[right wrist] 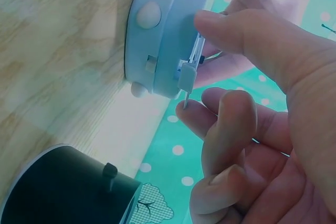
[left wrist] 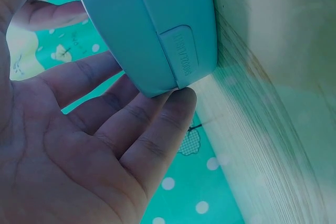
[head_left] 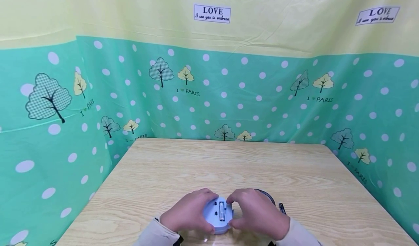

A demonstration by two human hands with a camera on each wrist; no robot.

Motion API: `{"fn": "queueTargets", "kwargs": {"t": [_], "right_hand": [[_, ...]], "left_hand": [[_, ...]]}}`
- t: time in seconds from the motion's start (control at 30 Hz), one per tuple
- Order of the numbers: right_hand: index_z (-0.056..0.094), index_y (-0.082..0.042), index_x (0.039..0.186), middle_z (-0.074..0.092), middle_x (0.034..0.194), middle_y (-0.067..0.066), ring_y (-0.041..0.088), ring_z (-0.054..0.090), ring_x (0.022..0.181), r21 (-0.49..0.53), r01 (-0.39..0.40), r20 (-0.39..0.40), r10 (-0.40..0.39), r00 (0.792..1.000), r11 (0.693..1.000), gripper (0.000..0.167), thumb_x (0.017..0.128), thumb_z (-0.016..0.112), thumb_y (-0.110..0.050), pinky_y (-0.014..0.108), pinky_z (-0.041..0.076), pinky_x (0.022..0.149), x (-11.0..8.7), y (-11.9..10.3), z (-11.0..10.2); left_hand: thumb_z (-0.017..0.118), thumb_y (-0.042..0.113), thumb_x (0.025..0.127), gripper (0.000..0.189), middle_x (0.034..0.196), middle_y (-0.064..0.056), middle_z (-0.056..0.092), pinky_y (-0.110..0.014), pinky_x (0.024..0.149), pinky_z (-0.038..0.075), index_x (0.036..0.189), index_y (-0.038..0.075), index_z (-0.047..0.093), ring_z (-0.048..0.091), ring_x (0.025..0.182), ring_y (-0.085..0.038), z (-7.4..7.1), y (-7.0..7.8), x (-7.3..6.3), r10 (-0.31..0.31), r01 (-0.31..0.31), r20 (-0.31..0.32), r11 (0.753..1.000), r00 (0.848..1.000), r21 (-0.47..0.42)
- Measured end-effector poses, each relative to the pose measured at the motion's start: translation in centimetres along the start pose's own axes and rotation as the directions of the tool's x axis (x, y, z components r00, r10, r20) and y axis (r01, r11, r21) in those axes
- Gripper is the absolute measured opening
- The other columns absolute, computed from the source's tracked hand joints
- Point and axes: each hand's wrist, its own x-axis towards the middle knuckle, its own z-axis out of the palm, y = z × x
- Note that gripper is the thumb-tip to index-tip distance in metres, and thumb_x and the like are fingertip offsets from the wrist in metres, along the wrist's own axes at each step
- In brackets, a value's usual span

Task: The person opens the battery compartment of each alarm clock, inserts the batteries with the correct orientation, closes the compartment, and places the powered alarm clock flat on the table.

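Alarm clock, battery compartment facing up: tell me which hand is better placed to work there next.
Probably the right hand: it sits nearer the battery compartment; the left hand grips the alarm clock from the opposite side.

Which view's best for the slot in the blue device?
Head: it shows the slot from above, its full outline visible. Right wrist sees that face of the blue device nearly edge-on; left wrist shows the device's side, not the slot.
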Motion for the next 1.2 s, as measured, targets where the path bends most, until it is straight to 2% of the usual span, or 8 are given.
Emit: {"fn": "queueTargets", "kwargs": {"t": [0.63,1.03,1.2], "right_hand": [[0.079,-0.02,0.109,0.076,0.105,-0.012,0.007,0.07,0.098,0.045,-0.003,0.039,0.001,0.999,0.999,0.046,0.071,0.094,-0.041,0.031,0.059,0.082,0.8,0.0,-0.1],[0.081,-0.025,0.101,0.074,0.104,-0.016,0.0,0.067,0.098,0.056,0.041,0.058,-0.045,0.997,0.998,0.032,0.074,0.093,-0.037,0.03,0.059,0.084,1.4,-0.3,-0.2],[0.081,-0.023,0.101,0.075,0.104,-0.016,-0.001,0.067,0.097,0.056,0.05,0.052,-0.053,0.997,0.997,0.033,0.074,0.093,-0.038,0.029,0.059,0.083,1.5,-0.4,-0.1]], "left_hand": [[0.096,0.036,0.059,0.088,0.124,0.007,0.065,-0.021,0.08,0.051,0.137,0.011,0.064,0.059,0.099,-0.003,-0.1,0.2,-0.1,0.011,-0.01,-0.006,1.0,1.0,0.012],[0.095,0.04,0.061,0.088,0.127,0.007,0.064,-0.022,0.082,0.052,0.139,0.013,0.064,0.06,0.102,-0.004,-0.1,0.1,0.0,-0.001,0.001,0.015,1.0,1.0,0.007],[0.096,0.041,0.062,0.087,0.127,0.008,0.064,-0.022,0.082,0.052,0.138,0.014,0.064,0.059,0.103,-0.003,-0.1,0.0,0.0,-0.007,0.007,0.026,1.0,1.0,0.001]]}}
